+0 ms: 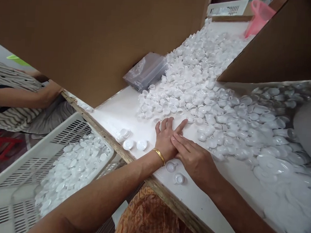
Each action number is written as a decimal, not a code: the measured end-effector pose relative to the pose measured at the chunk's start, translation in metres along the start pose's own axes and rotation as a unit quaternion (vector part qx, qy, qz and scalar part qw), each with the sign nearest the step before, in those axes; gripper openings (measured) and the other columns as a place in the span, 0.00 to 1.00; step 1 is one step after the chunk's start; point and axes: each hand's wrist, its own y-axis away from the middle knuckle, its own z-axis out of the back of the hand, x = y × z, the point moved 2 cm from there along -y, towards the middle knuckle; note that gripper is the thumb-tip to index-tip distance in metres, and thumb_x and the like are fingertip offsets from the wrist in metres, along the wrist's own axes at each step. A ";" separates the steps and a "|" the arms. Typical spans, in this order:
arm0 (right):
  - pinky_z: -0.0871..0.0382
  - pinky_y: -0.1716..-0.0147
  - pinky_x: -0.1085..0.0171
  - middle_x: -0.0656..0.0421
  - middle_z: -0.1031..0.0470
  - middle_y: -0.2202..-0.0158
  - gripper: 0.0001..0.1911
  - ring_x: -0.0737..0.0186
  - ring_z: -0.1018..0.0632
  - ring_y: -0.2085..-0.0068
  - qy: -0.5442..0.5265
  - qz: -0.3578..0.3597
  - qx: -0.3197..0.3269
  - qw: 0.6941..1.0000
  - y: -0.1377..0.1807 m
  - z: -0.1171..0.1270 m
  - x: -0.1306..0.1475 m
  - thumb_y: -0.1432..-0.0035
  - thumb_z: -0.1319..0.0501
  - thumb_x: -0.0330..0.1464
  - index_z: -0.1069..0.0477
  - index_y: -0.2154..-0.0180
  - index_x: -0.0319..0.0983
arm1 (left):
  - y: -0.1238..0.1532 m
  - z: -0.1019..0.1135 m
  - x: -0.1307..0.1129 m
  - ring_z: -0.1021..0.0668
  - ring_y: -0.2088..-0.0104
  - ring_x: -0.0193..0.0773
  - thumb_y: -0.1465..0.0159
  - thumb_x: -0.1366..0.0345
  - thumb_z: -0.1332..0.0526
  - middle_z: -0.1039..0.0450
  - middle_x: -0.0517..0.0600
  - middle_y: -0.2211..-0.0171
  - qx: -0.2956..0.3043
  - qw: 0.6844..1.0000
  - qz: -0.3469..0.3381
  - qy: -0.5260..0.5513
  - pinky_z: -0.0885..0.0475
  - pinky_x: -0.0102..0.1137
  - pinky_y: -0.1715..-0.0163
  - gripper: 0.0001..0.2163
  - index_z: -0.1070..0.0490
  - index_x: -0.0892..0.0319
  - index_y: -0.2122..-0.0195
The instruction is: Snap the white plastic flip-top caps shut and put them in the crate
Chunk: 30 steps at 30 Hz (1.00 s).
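Observation:
My left hand (166,140), with a gold bracelet at its wrist, is over the white tabletop with its fingers spread. No object shows in it, though its palm side is hidden. My right hand (195,159) reaches across from the right, its stretched fingers touching the left hand near the base of the thumb. Just beyond the fingertips lies a large pile of small white plastic cups (183,93), some with handles. Two round white pieces, one a lid-like disc (141,145), sit left of my left hand. By my wrists lie two loose small cups (179,178).
A white slotted crate (34,161) with many white pieces stands below the wooden table edge (176,205) at left. Cardboard panels (97,35) wall the table. A clear plastic box (147,71) and pink scoop-like container (258,19) lie farther back. Another person's arm (27,96) is at left.

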 end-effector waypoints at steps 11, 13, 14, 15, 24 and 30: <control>0.34 0.51 0.60 0.56 0.28 0.51 0.13 0.60 0.28 0.50 -0.044 -0.248 -0.095 0.963 0.070 0.102 -0.023 0.42 0.45 0.32 0.30 0.55 0.41 | 0.011 0.025 0.035 0.41 0.44 0.58 0.37 0.51 0.53 0.43 0.57 0.43 -0.049 0.997 -0.002 -0.057 0.51 0.58 0.49 0.23 0.43 0.46 0.41; 0.31 0.59 0.63 0.58 0.24 0.60 0.10 0.61 0.24 0.59 -0.030 -0.366 -0.092 0.926 0.108 0.129 -0.029 0.42 0.45 0.34 0.28 0.61 0.41 | 0.011 0.033 0.056 0.40 0.45 0.61 0.39 0.48 0.53 0.41 0.58 0.46 -0.063 0.997 0.006 -0.035 0.49 0.59 0.53 0.24 0.42 0.45 0.42; 0.31 0.64 0.64 0.59 0.23 0.64 0.09 0.62 0.23 0.63 -0.020 -0.411 -0.067 0.909 0.127 0.138 -0.029 0.42 0.46 0.35 0.28 0.63 0.41 | 0.011 0.036 0.065 0.41 0.45 0.61 0.39 0.47 0.53 0.39 0.56 0.47 -0.072 0.997 0.012 -0.019 0.48 0.59 0.54 0.23 0.41 0.42 0.43; 0.32 0.67 0.64 0.60 0.23 0.67 0.10 0.62 0.23 0.65 -0.008 -0.445 -0.034 0.895 0.143 0.143 -0.028 0.42 0.46 0.36 0.28 0.65 0.42 | 0.011 0.040 0.070 0.42 0.44 0.60 0.40 0.46 0.53 0.38 0.55 0.48 -0.083 0.996 0.017 0.001 0.48 0.59 0.55 0.22 0.41 0.39 0.45; 0.34 0.66 0.63 0.57 0.29 0.61 0.09 0.57 0.28 0.58 0.164 -0.405 0.121 0.891 0.187 0.114 -0.019 0.49 0.42 0.31 0.30 0.63 0.42 | 0.024 0.051 0.061 0.52 0.40 0.64 0.39 0.44 0.56 0.36 0.58 0.50 -0.139 0.989 0.021 0.050 0.49 0.51 0.66 0.26 0.37 0.53 0.47; 0.35 0.70 0.64 0.59 0.27 0.70 0.07 0.60 0.26 0.68 0.138 -0.381 0.072 0.911 0.180 0.120 -0.024 0.44 0.45 0.36 0.30 0.69 0.41 | 0.020 0.064 0.065 0.41 0.45 0.61 0.37 0.51 0.55 0.40 0.58 0.48 -0.117 0.991 0.068 -0.004 0.45 0.51 0.57 0.23 0.34 0.56 0.47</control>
